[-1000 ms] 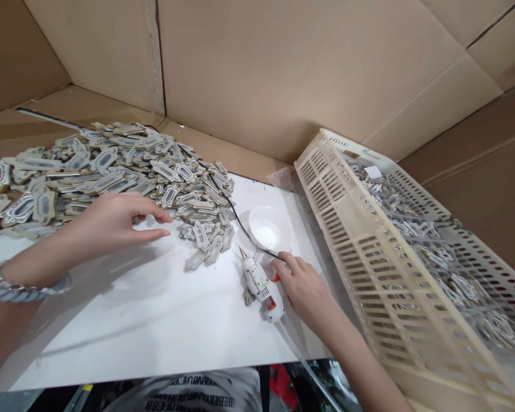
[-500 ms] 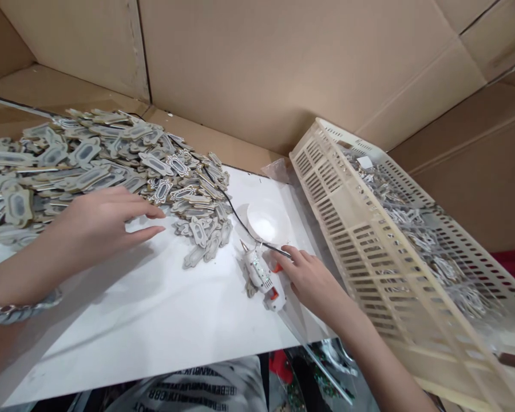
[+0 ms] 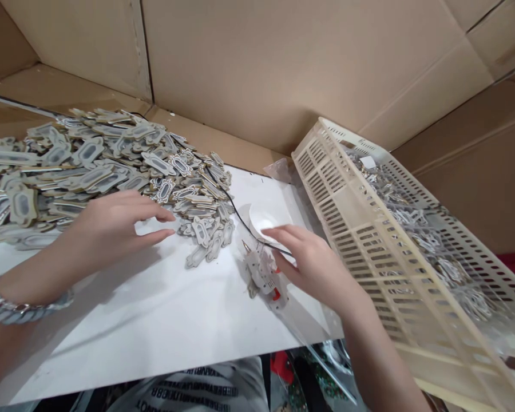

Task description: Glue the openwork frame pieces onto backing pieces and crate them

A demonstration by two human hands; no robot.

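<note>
My left hand (image 3: 115, 223) hovers over the white table with thumb and fingers apart, holding nothing. Just beyond it spreads a big pile of flat grey frame-shaped pieces (image 3: 90, 151), and a few loose ones (image 3: 201, 232) lie before its fingertips. On the table's right side a white glue gun (image 3: 261, 272) lies with its metal tip pointing away, its orange-red trigger showing and a clear glue stick (image 3: 326, 363) out of its back. My right hand (image 3: 313, 257) is over the gun's right side, fingers apart, empty. A white round dish (image 3: 268, 214) sits partly behind its fingertips.
A cream plastic crate (image 3: 347, 217) holding bagged metal-looking pieces (image 3: 416, 229) stands along the right. Cardboard walls (image 3: 240, 68) enclose the back. A black cord (image 3: 229, 197) runs from the pile past the dish to my right hand.
My right hand has lifted off the glue gun and shifted slightly up, its fingers now pointing left. My left hand has moved a little to the right.
</note>
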